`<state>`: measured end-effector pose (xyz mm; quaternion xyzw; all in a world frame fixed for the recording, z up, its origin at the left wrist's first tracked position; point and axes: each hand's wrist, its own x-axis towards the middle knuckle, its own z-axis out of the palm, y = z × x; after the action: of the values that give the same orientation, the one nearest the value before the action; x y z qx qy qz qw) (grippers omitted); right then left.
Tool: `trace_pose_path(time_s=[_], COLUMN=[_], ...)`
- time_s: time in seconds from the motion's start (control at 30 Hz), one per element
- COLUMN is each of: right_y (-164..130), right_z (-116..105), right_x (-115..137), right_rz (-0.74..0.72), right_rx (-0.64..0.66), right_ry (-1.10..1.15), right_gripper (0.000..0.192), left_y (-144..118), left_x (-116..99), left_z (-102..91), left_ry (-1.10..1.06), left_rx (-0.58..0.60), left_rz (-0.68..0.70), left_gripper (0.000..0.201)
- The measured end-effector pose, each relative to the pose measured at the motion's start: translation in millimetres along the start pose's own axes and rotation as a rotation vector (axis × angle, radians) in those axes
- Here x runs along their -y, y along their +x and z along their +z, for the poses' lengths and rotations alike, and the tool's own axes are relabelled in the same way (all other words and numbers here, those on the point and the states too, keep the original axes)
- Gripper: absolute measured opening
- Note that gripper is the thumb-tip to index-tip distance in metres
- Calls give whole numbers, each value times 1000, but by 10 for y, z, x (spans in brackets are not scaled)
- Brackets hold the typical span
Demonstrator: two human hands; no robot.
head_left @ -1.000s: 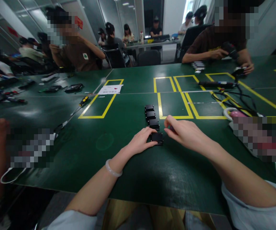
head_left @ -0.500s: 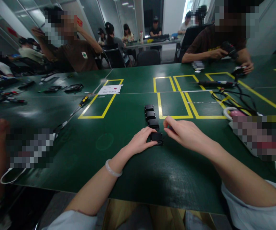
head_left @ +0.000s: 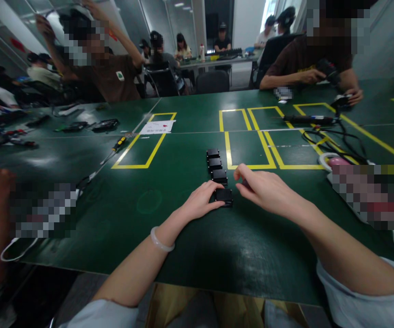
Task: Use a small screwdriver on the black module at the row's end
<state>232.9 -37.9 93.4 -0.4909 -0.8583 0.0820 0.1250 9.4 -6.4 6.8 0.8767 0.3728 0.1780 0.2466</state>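
Observation:
Several small black blocks lie in a row on the green table [head_left: 183, 237], running away from me. My left hand [head_left: 202, 200] grips the nearest black block [head_left: 224, 195] from its left side, fingertips on its edge. The other blocks [head_left: 215, 163] sit untouched behind it. My right hand [head_left: 265, 189] hovers just right of the row, thumb and forefinger pinched together near the third block [head_left: 219, 175]. Whether something small sits in that pinch is hidden by the fingers. A pale bangle circles my left wrist.
Yellow tape rectangles [head_left: 248, 150] mark the table beyond the blocks. A yellow-handled screwdriver [head_left: 119, 144] and a white paper [head_left: 157, 127] lie at the left, black cables [head_left: 326, 136] at the right. Other people sit across the table and at my left.
My hands have hardly moved; the right hand shifted very slightly. The person across at the left has raised both arms overhead.

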Motion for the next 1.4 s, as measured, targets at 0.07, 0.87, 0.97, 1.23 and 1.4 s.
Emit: trace_pose_path(time_s=[0.07, 0.87, 0.97, 1.23, 1.4], right_y=[-5, 5, -11, -2, 0], right_z=[-5, -20, -13, -13, -18], right_x=[4, 25, 13, 30, 7], right_rz=[-1, 29, 1, 27, 32], right_rx=[-4, 18, -7, 6, 30], right_ry=[11, -80, -55, -63, -64], right_gripper=[17, 14, 13, 18, 16], left_y=[-2, 1, -1, 0, 0], left_x=[-2, -8, -9, -4, -1], left_z=[-2, -4, -7, -6, -3], left_ry=[-3, 2, -2, 7, -1], left_rx=[0, 1, 2, -1, -2], left_rz=[0, -8, -7, 2, -5], left_gripper=[36, 37, 36, 38, 37])
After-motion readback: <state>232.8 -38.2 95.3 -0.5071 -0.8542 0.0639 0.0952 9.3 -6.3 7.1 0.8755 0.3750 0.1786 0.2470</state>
